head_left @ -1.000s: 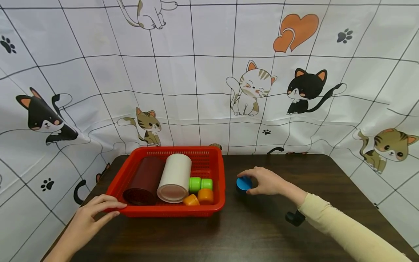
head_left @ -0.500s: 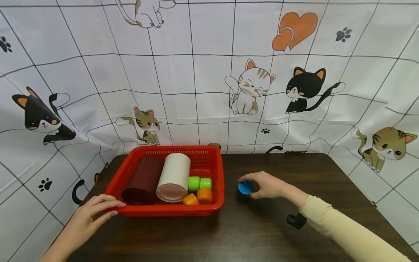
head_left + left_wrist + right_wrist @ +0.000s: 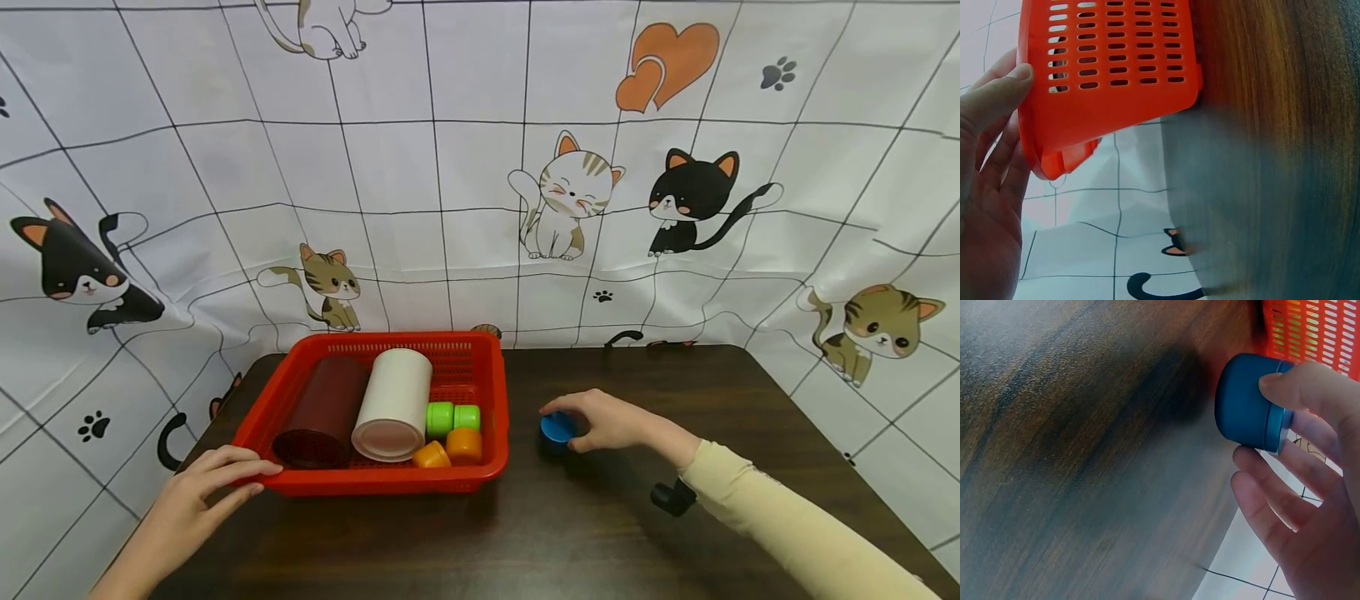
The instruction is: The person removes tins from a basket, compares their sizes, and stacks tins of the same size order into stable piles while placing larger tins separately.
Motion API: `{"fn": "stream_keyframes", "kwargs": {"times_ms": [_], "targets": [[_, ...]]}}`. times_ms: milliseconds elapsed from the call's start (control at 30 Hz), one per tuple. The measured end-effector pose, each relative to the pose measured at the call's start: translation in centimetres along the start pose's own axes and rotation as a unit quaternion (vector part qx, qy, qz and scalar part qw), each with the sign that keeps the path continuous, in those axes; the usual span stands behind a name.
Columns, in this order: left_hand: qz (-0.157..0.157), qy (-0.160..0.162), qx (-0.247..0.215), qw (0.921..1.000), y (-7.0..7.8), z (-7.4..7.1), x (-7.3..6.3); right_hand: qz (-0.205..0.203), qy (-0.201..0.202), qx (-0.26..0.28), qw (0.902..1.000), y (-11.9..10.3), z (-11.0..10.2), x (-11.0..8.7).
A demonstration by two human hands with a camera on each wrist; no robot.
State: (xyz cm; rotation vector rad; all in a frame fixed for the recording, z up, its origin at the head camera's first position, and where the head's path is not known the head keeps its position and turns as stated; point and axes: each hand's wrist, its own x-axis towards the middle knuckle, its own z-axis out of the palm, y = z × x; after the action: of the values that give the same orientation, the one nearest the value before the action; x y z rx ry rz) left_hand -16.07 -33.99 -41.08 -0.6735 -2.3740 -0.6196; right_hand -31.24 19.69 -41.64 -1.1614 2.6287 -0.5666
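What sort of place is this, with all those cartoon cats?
Perhaps a makeshift indoor work corner; the pictures don't show the room beyond. A wrinkled cat-print sheet surrounds the back and sides of a dark wood-grain table, where a red basket sits.

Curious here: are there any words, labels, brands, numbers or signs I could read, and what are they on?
None: no readable text anywhere in these views.
Blue round container: no lettering on the sides showing.
Red plastic basket: none visible.
White canister and dark brown canister: none on the parts showing.
Patterned wall sheet: only pictures, such as cats, paw prints and orange hearts.
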Motion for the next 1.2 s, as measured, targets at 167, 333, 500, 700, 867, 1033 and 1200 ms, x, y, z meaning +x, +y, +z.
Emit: {"fn": "stream_keyframes", "kwargs": {"times_ms": [167,333,500,700,867,1033,1200], "targets": [[-0.003,0.003,-0.002,1.0000,0.1,0.0,0.1,-0.003,-0.012,0.004,0.9999,-0.1,0.0,0.1],[-0.004,0.002,0.000,1.0000,0.1,-0.1,0.0,-0.006,-0.016,0.000,0.9999,-0.2,-0.1,0.1],[-0.005,0.002,0.001,1.0000,0.2,-0.1,0.0,0.001,-0.022,0.000,0.9997,-0.1,0.0,0.1],[0.004,0.004,0.006,1.0000,0.2,0.0,0.1,0.002,-0.027,0.007,0.9996,0.2,0.2,0.1],[0.005,0.007,0.004,1.0000,0.1,0.0,0.0,-0.003,-0.031,0.008,0.9995,0.4,0.2,0.2],[0.009,0.007,0.011,0.9999,0.1,-0.1,0.1,-0.024,-0.031,0.001,0.9992,0.3,0.0,0.2],[0.008,0.005,0.017,0.9998,0.1,-0.1,0.0,-0.030,-0.024,-0.006,0.9992,0.2,-0.8,0.6]]}}
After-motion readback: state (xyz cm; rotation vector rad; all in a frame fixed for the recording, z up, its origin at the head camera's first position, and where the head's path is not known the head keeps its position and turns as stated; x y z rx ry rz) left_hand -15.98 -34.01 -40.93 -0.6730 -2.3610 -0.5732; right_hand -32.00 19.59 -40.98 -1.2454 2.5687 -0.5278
